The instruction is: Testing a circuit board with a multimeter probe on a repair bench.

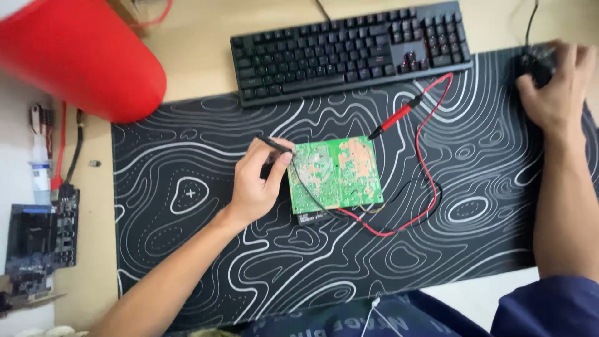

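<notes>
A green circuit board (337,173) lies solder side up in the middle of the black desk mat (187,249). My left hand (259,181) holds a black test probe (274,143) at the board's left edge. The red test probe (397,117) lies loose on the mat just past the board's upper right corner. Its red lead (423,167) loops around the board's right side. My right hand (555,87) rests on a black mouse (535,65) at the far right.
A black keyboard (349,47) sits behind the mat. A big red cylinder (75,56) fills the upper left. At the left edge lie a dark circuit board (40,243), a small tube (40,168) and cables.
</notes>
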